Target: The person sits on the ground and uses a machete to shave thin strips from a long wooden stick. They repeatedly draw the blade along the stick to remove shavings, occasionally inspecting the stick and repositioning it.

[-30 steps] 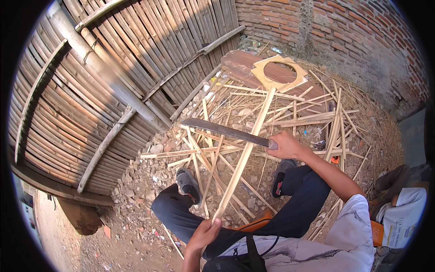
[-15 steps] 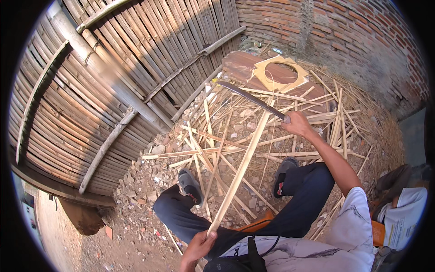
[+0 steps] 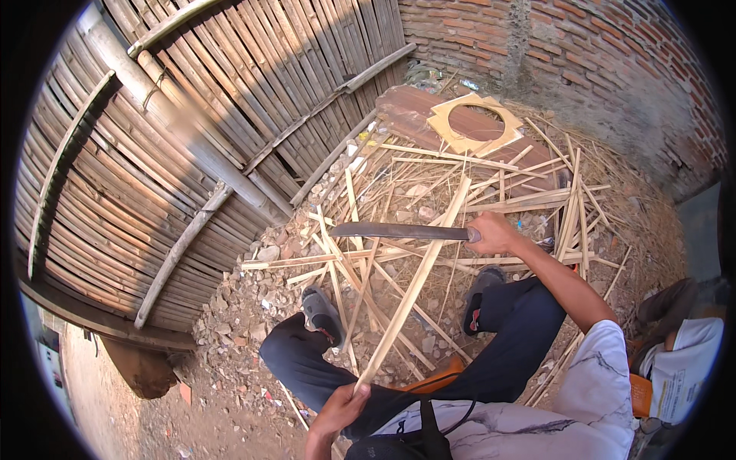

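Observation:
My right hand (image 3: 491, 233) is closed round the handle of a machete (image 3: 399, 230), whose long dark blade points left. The blade lies across a long pale bamboo strip (image 3: 418, 285) in its upper part; whether it touches the strip I cannot tell. Low in front of my body, my left hand (image 3: 343, 406) grips the near end of that strip. The strip slants up and away to the right between my knees. Below it, several loose strips (image 3: 364, 295) lie crossed over the rubble.
A bamboo fence (image 3: 253, 100) rises on the left, a brick wall (image 3: 583, 54) at the back right. A brown board (image 3: 406, 107) bears a yellowish panel with a round hole (image 3: 510, 136). My shoes (image 3: 322, 314) flank the strips. Another person (image 3: 675, 345) is at the right edge.
The machete has come down and nearer along the strip. Its blade has swung from slanting up-left to nearly level. My left hand and the strip have hardly moved.

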Demonstrator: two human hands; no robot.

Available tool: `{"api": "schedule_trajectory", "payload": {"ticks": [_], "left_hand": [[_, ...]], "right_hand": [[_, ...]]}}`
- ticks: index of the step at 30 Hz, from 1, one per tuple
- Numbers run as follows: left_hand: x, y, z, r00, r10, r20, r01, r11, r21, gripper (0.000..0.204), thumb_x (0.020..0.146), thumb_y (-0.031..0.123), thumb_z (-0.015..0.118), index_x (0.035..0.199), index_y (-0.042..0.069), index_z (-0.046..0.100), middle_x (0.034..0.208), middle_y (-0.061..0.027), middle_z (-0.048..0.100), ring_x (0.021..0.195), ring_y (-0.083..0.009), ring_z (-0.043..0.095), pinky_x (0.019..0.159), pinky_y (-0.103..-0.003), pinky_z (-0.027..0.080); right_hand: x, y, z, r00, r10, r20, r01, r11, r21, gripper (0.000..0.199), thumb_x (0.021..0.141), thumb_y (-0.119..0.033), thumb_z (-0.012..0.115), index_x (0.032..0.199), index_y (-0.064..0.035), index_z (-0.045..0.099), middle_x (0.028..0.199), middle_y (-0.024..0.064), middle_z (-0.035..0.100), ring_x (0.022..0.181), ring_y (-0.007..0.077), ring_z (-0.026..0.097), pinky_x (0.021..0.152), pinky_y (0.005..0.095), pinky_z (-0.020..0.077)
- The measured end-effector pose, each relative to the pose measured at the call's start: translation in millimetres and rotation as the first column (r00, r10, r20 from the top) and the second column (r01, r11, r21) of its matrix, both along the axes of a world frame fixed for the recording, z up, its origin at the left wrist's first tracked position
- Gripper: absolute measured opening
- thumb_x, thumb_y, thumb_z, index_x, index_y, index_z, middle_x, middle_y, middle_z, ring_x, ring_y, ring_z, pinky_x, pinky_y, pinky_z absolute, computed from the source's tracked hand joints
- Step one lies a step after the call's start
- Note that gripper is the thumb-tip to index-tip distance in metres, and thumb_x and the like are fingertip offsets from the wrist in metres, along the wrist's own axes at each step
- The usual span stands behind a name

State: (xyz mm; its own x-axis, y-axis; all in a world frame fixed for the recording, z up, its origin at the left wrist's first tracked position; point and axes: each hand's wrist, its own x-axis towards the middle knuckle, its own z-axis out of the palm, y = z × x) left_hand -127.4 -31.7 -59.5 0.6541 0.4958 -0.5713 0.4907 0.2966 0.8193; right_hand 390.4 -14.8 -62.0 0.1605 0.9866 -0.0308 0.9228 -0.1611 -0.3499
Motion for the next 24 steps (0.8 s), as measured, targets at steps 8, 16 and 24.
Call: {"api": "schedule_trajectory", "payload": {"ticks": [8, 16, 24], "left_hand": [[-71.0, -12.2, 16.7, 0.985, 0.089, -0.146, -0.103, 0.991, -0.088, 0.051, 0.109, 0.048, 0.045, 0.074, 0.011, 0.05, 0.064, 0.0065, 0.042, 0.057, -0.0053, 0.038, 0.051, -0.023, 0.031], [-83.7, 14.1, 10.3, 0.953, 0.232, -0.196, -0.139, 0.908, 0.396, 0.054, 0.11, 0.044, 0.046, 0.079, 0.001, 0.056, 0.062, 0.0003, 0.048, 0.058, -0.0115, 0.044, 0.054, -0.032, 0.038], [-24.8, 45.2, 53.9, 0.961, 0.263, -0.081, -0.208, 0.888, 0.41, 0.055, 0.111, 0.049, 0.037, 0.083, 0.004, 0.054, 0.065, 0.001, 0.043, 0.058, -0.0115, 0.041, 0.054, -0.03, 0.035]], "right_hand": [[125.7, -22.6, -73.2, 0.731, -0.659, -0.177, 0.654, 0.75, -0.094, 0.035, 0.075, -0.03, 0.071, 0.077, 0.0045, 0.071, 0.07, 0.0229, 0.068, 0.064, 0.0346, 0.068, 0.061, 0.0438, 0.0523], [127.6, -47.6, -76.3, 0.511, -0.754, -0.413, 0.786, 0.604, -0.131, 0.027, 0.076, -0.026, 0.07, 0.073, 0.001, 0.066, 0.062, 0.0108, 0.061, 0.05, 0.0202, 0.058, 0.047, 0.0379, 0.044], [105.7, -32.0, -48.0, 0.727, -0.578, -0.37, 0.678, 0.69, 0.254, 0.036, 0.082, -0.033, 0.074, 0.074, 0.0005, 0.064, 0.063, 0.0105, 0.059, 0.056, 0.0218, 0.054, 0.058, 0.0402, 0.0439]]}}
